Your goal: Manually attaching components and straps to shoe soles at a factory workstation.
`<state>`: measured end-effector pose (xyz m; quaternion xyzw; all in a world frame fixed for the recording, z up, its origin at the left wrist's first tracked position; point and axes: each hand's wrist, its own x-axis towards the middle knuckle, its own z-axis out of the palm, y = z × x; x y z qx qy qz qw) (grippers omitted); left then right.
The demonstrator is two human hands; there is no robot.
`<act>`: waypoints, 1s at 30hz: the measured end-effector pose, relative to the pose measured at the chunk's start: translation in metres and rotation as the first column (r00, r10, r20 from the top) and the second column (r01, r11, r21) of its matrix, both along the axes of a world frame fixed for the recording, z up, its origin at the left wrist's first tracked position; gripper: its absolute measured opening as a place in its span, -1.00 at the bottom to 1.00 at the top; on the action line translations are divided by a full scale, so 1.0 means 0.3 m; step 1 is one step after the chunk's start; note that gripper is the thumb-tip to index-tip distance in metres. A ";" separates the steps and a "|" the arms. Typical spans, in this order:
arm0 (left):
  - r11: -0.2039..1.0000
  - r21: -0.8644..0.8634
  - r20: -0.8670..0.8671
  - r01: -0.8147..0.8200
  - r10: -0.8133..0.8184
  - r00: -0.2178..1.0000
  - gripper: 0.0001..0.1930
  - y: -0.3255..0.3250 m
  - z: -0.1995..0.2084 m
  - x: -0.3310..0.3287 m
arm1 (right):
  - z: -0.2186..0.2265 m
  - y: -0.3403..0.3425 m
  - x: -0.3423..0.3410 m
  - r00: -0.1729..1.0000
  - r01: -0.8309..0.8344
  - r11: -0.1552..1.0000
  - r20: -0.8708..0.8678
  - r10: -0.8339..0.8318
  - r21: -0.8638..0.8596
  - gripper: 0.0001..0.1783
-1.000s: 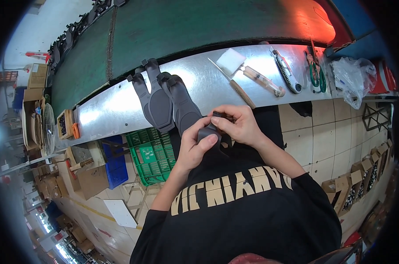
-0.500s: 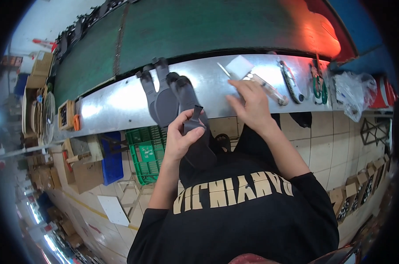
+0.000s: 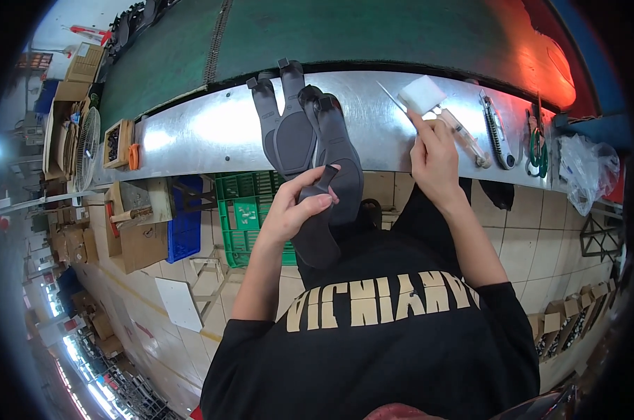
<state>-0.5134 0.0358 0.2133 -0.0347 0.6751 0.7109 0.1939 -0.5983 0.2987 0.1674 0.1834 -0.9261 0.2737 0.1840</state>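
Note:
My left hand (image 3: 289,210) is closed around a black heeled shoe (image 3: 317,241), gripping it by its narrow part near the heel, with the broad end toward my body. Just beyond it, several black shoes lie soles up, overlapping; one sole (image 3: 292,143) rests on the metal bench and another (image 3: 341,157) reaches over its front edge. My right hand (image 3: 436,157) is closed with the index finger forward, on the near end of a thin pointed metal tool (image 3: 392,96). The tool's handle is hidden by the fingers. Beside it sit a white block (image 3: 422,93) and a clear tube-like item (image 3: 464,136).
On the bench (image 3: 170,143) lie a box cutter (image 3: 497,133) and green-handled pliers (image 3: 537,150), with a plastic bag (image 3: 586,168) at the right. A small wooden box (image 3: 117,143) stands left. Behind runs a green belt (image 3: 331,35); a green crate (image 3: 247,217) is below.
My right hand's fingers have closed in around the pointed tool's near end. My left hand still holds the shoe. The whole view has shifted, with the bench appearing farther right.

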 end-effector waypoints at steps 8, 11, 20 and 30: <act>0.991 0.085 0.088 0.100 -0.108 0.990 -0.35 0.053 0.033 0.042 | 0.200 -0.054 0.223 0.277 0.104 0.594 0.597 0.753 -0.798 -0.34; 0.989 0.092 0.127 0.114 -0.125 0.984 -0.31 0.073 0.052 0.055 | 0.201 -0.049 0.238 0.077 0.165 0.588 0.605 0.792 -0.792 -0.27; 0.986 0.143 0.108 0.081 -0.097 0.989 -0.32 0.110 0.062 0.100 | 0.181 -0.036 0.262 0.016 0.296 0.526 0.555 0.832 -0.797 -0.33; 0.990 0.055 0.001 0.132 -0.133 0.991 -0.36 0.145 0.103 0.153 | 0.201 0.021 0.275 -0.061 0.280 0.558 0.566 0.822 -0.781 -0.40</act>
